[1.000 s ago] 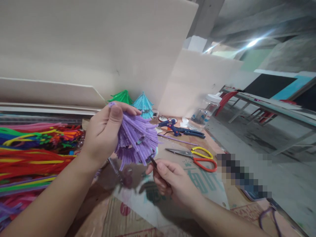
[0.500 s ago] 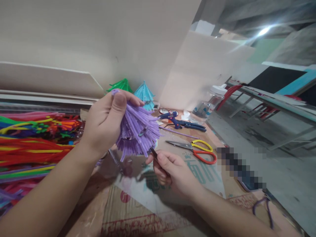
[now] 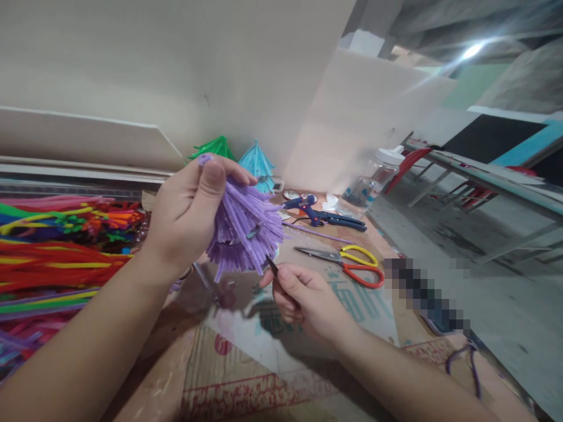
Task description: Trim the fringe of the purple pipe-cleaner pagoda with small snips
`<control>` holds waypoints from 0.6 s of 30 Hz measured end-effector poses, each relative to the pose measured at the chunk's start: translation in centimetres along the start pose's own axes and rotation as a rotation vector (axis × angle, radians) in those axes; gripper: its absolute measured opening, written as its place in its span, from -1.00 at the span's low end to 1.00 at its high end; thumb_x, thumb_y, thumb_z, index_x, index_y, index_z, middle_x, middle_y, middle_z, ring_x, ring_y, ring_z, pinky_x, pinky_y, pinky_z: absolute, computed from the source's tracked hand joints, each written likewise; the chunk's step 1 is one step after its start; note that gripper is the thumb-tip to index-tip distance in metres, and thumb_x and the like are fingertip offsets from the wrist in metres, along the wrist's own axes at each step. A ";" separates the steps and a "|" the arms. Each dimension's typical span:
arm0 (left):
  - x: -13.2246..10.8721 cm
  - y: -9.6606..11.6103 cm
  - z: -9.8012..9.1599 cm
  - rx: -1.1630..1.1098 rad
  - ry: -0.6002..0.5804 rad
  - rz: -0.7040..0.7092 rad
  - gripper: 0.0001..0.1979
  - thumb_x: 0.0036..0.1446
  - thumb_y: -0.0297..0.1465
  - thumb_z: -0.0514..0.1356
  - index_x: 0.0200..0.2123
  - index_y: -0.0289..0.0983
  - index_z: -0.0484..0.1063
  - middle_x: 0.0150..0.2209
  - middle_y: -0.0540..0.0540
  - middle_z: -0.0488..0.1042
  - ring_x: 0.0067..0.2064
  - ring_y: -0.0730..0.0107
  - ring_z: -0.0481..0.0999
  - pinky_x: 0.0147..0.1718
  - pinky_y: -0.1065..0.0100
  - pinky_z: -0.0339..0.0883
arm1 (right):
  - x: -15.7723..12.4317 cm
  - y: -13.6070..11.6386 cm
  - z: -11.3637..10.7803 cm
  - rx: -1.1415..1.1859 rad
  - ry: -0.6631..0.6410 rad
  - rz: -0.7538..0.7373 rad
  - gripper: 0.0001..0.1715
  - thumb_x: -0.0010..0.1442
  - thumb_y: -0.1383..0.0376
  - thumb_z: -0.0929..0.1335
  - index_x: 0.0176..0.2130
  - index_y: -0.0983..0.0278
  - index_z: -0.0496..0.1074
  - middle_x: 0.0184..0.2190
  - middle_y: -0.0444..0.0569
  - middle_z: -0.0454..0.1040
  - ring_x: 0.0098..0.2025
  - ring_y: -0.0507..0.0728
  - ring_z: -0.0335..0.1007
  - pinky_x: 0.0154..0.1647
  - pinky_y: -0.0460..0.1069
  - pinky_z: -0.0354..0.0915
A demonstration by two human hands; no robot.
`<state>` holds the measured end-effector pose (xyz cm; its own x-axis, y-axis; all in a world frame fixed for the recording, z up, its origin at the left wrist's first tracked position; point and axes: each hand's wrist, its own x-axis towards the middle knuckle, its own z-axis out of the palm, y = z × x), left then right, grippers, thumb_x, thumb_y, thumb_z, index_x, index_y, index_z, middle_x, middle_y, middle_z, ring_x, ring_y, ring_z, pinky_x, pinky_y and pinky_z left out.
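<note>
Head view: the purple pipe-cleaner umbrella (image 3: 246,231) is gripped by the left hand (image 3: 187,220); the dark tool (image 3: 272,265), pinched by the right hand (image 3: 303,299), is best steadied at its fringe.

Umbrellas (image 3: 246,228) (image 3: 215,147) (image 3: 258,164) x3, scissors (image 3: 347,265) x1, glue gun (image 3: 323,214) x1, btl (image 3: 368,184) x1.

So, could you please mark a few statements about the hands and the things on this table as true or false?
The left hand grips the purple pipe-cleaner bundle. True.
The right hand is empty. False: it pinches a thin dark tool close to the bundle's lower edge.
The scissors lie on the table, in neither hand. True.
A red umbrella stands by the wall. False: a green umbrella and a blue umbrella stand there.
</note>
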<state>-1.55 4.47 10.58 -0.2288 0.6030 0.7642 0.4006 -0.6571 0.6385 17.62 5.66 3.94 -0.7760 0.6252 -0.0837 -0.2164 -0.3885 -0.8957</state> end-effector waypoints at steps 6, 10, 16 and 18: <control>0.2 0.0 -0.2 0.009 0.006 -0.014 -0.54 0.26 0.02 0.07 -0.31 -0.25 0.51 -0.25 -0.14 0.59 -0.16 0.22 0.59 -0.13 0.14 0.45 | -0.1 0.0 0.0 0.023 -0.018 0.007 -0.48 0.04 -0.09 0.49 -0.42 0.32 0.43 -0.72 -0.33 0.10 -0.71 -0.14 -0.22 -0.69 -0.15 -0.22; 0.3 -0.1 -0.2 0.010 0.004 -0.004 -0.53 0.27 0.02 0.06 -0.31 -0.26 0.51 -0.26 -0.13 0.59 -0.16 0.25 0.59 -0.13 0.18 0.45 | -0.2 0.0 0.0 0.026 -0.021 0.018 -0.49 0.05 -0.08 0.48 -0.41 0.32 0.44 -0.71 -0.33 0.10 -0.71 -0.14 -0.22 -0.69 -0.15 -0.22; 0.2 0.0 -0.3 0.007 -0.005 0.006 -0.54 0.27 0.02 0.06 -0.31 -0.23 0.51 -0.26 -0.11 0.59 -0.14 0.25 0.59 -0.10 0.20 0.43 | -0.1 0.0 0.1 0.028 -0.012 0.018 -0.46 0.02 -0.10 0.49 -0.39 0.33 0.45 -0.71 -0.33 0.10 -0.71 -0.14 -0.23 -0.69 -0.15 -0.24; 0.1 0.1 -0.3 0.018 0.002 -0.013 -0.57 0.27 0.00 0.07 -0.31 -0.20 0.52 -0.26 -0.10 0.59 -0.13 0.24 0.59 -0.08 0.19 0.43 | 0.0 0.0 0.1 0.022 0.002 0.016 -0.45 0.02 -0.11 0.49 -0.37 0.33 0.46 -0.71 -0.33 0.10 -0.71 -0.14 -0.23 -0.69 -0.14 -0.24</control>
<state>-1.81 4.39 10.74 -0.2358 0.6106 0.7560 0.4135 -0.6410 0.6467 17.55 5.53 3.97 -0.7782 0.6203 -0.0984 -0.2170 -0.4127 -0.8847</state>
